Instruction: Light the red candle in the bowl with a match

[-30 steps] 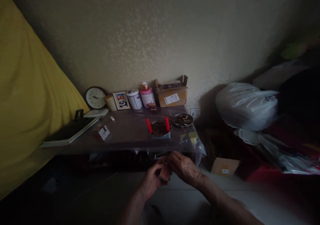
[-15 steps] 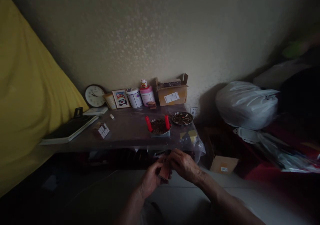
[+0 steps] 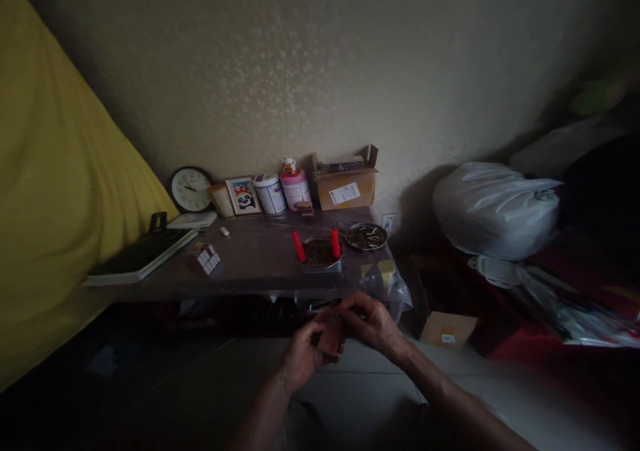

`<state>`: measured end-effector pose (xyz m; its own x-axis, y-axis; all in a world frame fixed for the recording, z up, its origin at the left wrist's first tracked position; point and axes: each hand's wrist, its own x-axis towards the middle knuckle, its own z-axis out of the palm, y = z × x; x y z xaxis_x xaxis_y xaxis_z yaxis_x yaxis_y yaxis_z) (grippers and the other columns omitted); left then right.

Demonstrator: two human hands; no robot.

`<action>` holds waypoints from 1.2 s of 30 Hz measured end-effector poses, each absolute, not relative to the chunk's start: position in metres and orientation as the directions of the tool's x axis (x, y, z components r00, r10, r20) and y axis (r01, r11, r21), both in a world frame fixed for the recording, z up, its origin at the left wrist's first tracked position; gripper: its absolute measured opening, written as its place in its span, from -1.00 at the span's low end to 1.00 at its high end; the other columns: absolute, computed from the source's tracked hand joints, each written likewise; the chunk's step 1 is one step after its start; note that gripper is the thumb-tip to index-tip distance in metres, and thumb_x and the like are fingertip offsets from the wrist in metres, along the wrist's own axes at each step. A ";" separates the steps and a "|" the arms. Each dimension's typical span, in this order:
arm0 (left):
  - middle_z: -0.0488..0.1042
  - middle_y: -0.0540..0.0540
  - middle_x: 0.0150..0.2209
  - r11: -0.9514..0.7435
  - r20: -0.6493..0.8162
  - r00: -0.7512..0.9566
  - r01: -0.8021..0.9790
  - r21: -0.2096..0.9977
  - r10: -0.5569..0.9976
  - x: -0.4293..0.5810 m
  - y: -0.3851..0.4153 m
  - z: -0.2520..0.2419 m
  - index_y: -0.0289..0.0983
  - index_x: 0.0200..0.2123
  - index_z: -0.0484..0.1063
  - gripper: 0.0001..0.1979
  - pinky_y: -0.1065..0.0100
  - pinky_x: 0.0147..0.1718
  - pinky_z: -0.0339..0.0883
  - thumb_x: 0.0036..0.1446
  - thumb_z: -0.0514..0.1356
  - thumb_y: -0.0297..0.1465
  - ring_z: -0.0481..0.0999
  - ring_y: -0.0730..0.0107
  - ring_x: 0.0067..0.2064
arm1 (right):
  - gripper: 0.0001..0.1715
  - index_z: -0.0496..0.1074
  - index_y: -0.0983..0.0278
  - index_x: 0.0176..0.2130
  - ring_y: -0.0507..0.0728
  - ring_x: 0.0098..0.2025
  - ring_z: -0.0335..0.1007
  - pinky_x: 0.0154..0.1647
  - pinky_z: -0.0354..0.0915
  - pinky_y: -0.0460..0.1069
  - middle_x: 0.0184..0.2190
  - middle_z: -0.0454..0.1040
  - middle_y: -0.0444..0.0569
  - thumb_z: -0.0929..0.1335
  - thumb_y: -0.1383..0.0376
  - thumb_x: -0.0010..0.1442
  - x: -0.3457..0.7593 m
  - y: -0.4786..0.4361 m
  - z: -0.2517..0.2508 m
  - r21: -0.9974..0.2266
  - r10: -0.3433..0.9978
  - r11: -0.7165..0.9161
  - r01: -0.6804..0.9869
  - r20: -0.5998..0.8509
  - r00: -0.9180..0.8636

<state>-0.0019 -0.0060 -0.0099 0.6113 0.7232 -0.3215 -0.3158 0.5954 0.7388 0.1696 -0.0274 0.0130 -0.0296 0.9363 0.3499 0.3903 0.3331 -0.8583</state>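
My left hand [image 3: 301, 356] is closed round a small reddish-brown box [image 3: 331, 336], held upright in front of the low table's front edge. My right hand [image 3: 373, 322] has its fingers curled against the top of the same box, thumb and fingertips pinched near its upper end. What the fingertips pinch is too dark to make out. Both hands are below and in front of a metal dish [image 3: 320, 253] with two red candles [image 3: 298, 246] standing at its sides.
The low table [image 3: 260, 271] carries a second metal dish [image 3: 367, 236], a stack of small boxes [image 3: 206, 258], a black folder [image 3: 143, 254], a clock [image 3: 190, 189], a framed picture [image 3: 243, 195], two tubs [image 3: 270, 194] and a cardboard box [image 3: 347, 185]. A yellow curtain [image 3: 55, 191] hangs left. White bags [image 3: 495, 207] lie right.
Both hands with the box have risen slightly toward the table edge. My right fingers have shifted from the box's side to its top.
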 end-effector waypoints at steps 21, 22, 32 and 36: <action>0.51 -0.10 -0.44 0.584 -0.310 0.573 -0.387 0.713 0.758 -0.002 -0.005 -0.003 -0.26 -0.09 0.32 -0.69 0.30 -0.48 0.28 0.06 0.01 -0.41 0.47 0.30 -0.44 | -0.87 0.42 0.25 -0.37 0.03 -0.35 0.40 -0.32 0.28 -0.10 -0.41 0.47 -0.11 0.27 0.35 0.15 0.167 -0.026 0.012 -0.761 0.906 0.379 0.527 0.420 -0.046; 0.51 -0.11 -0.44 0.588 -0.317 0.572 -0.384 0.712 0.757 -0.002 -0.006 -0.003 -0.27 -0.09 0.32 -0.68 0.30 -0.48 0.28 0.06 0.01 -0.41 0.47 0.30 -0.44 | -0.87 0.42 0.24 -0.37 0.03 -0.35 0.40 -0.32 0.28 -0.10 -0.41 0.47 -0.12 0.27 0.35 0.15 0.167 -0.027 0.012 -0.770 0.909 0.373 0.517 0.414 -0.040; 0.51 -0.12 -0.43 0.595 -0.310 0.584 -0.391 0.702 0.750 -0.002 -0.007 -0.003 -0.27 -0.08 0.33 -0.67 0.30 -0.46 0.29 0.05 0.01 -0.40 0.48 0.29 -0.43 | -0.87 0.42 0.24 -0.35 0.01 -0.40 0.38 -0.37 0.26 -0.13 -0.43 0.46 -0.14 0.28 0.31 0.16 0.165 -0.027 0.012 -0.824 0.925 0.340 0.453 0.379 -0.004; 0.52 -0.14 -0.42 0.590 -0.285 0.600 -0.403 0.699 0.748 -0.003 -0.006 -0.005 -0.28 -0.08 0.33 -0.67 0.29 -0.45 0.29 0.07 0.00 -0.40 0.48 0.29 -0.42 | -0.86 0.43 0.25 -0.38 0.02 -0.40 0.38 -0.36 0.28 -0.11 -0.44 0.47 -0.13 0.29 0.27 0.14 0.166 -0.025 0.009 -0.838 0.930 0.327 0.437 0.368 0.010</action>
